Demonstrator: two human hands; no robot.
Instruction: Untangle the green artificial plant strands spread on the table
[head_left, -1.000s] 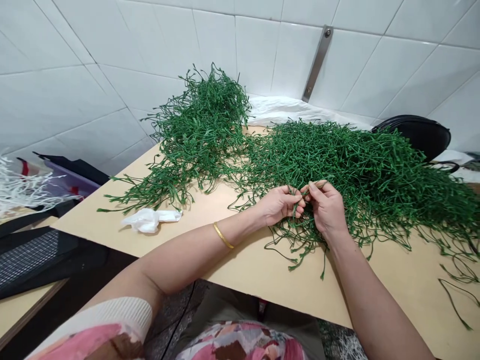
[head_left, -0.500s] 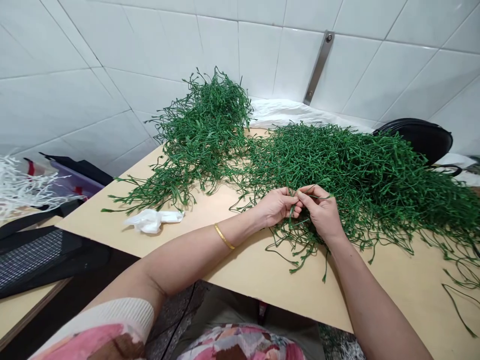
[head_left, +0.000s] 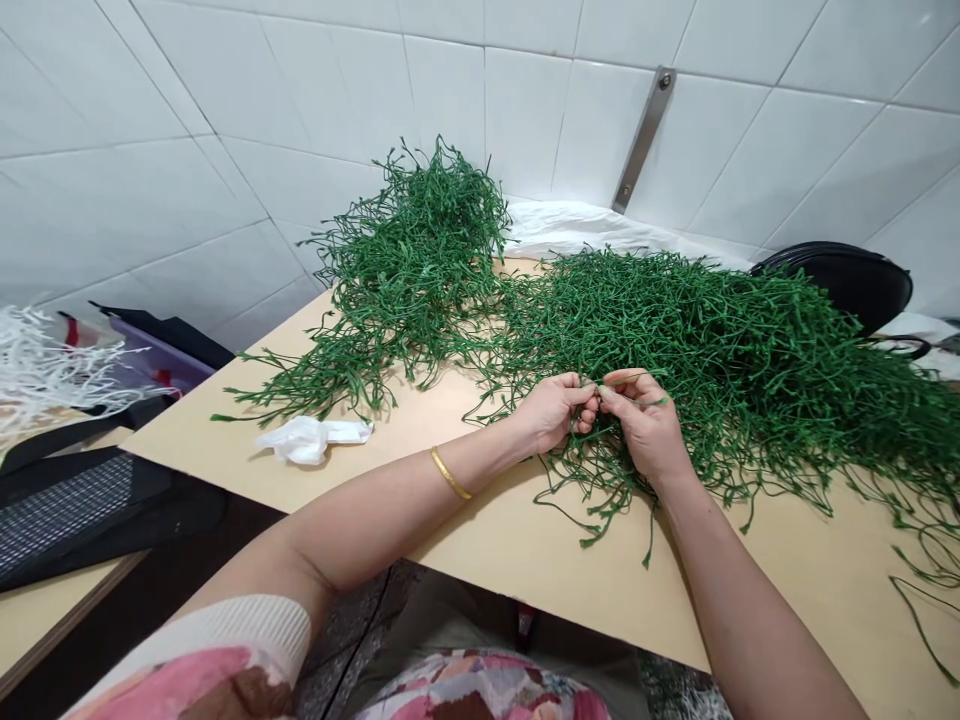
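Both of my hands meet over the front of a large heap of green cords (head_left: pixel 675 310), thin strands with small knotted or tufted ends. My left hand (head_left: pixel 559 412) pinches a green cord between thumb and fingers. Close beside it, my right hand (head_left: pixel 642 420) grips the cord too, and a strand end (head_left: pixel 660 402) pokes out past its fingers. The exact spot between the fingertips is too small to make out. Loose cords (head_left: pixel 600 500) hang and lie below my hands on the tan tabletop (head_left: pixel 480 550).
A second green pile (head_left: pixel 420 250) rises at the back left. Crumpled white plastic (head_left: pixel 307 440) lies near the left edge. A black round case (head_left: pixel 840 280) stands behind the heap at right. White strands (head_left: pixel 52 370) and a black mesh bag (head_left: pixel 67 510) sit at far left.
My fingertips have drawn slightly apart, with the cord still pinched between them. The whole view has shifted a little; the piles and other things stay put.
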